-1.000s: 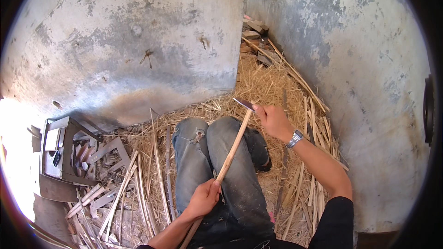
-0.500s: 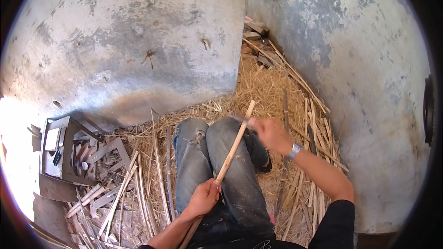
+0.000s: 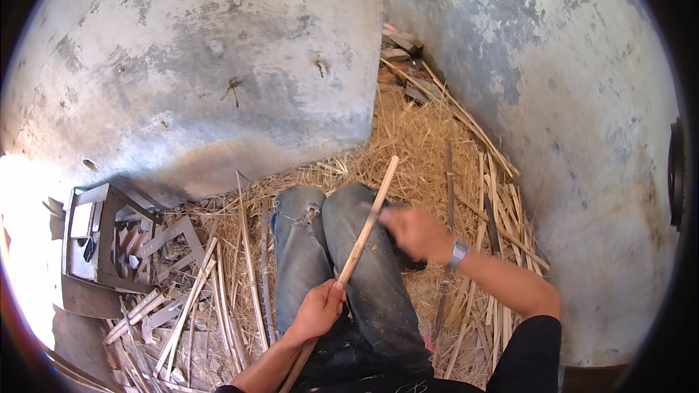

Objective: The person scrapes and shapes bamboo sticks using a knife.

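Worn jeans [image 3: 378, 298] sit under a slanting wooden stick [image 3: 360, 241], apparently lending it support.
The left hand [image 3: 320, 311] has its fingers clamped around the stick's lower part, seemingly leaving the upper length free to work; the right hand [image 3: 419, 233], blurred, has its fingers closed on a knife [image 3: 374, 209] against the stick. Compared with a second ago, the knife is lower, away from the tip, while the left grip stays put.
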The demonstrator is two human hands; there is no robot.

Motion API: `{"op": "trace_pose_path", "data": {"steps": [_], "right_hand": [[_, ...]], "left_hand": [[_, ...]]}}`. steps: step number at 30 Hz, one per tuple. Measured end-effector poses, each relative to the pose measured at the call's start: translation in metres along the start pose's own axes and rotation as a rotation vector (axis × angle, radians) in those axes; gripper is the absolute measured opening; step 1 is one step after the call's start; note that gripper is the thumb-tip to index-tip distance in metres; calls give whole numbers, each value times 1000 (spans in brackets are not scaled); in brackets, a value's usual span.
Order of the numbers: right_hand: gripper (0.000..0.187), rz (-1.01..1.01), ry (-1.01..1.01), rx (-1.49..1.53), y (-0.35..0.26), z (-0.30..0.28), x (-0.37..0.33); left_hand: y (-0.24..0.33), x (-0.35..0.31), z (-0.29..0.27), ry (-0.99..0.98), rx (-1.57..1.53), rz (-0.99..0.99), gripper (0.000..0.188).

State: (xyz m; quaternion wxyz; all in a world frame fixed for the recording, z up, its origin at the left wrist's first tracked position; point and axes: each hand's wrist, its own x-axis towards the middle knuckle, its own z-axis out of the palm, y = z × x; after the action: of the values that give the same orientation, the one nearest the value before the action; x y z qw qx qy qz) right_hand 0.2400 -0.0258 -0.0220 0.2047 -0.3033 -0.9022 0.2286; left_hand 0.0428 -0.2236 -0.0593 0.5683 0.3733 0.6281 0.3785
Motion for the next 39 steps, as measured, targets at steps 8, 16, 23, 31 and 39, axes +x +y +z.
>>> {"op": "trace_pose_path", "data": {"steps": [8, 16, 23, 31, 39], "right_hand": [[45, 299, 92, 110, 10, -10, 0], [41, 283, -55, 278, -33, -12, -15], [47, 264, 255, 111, 16, -25, 12], [44, 139, 218, 161, -20, 24, -2], [44, 241, 120, 147, -32, -2, -20]], "left_hand": [[7, -2, -3, -143, -272, -102, 34], [13, -1, -8, -276, -540, -229, 37], [17, 0, -13, -382, -675, -268, 39], [12, 7, -4, -244, -546, -213, 39], [10, 1, -13, -322, -583, -221, 37]]}}
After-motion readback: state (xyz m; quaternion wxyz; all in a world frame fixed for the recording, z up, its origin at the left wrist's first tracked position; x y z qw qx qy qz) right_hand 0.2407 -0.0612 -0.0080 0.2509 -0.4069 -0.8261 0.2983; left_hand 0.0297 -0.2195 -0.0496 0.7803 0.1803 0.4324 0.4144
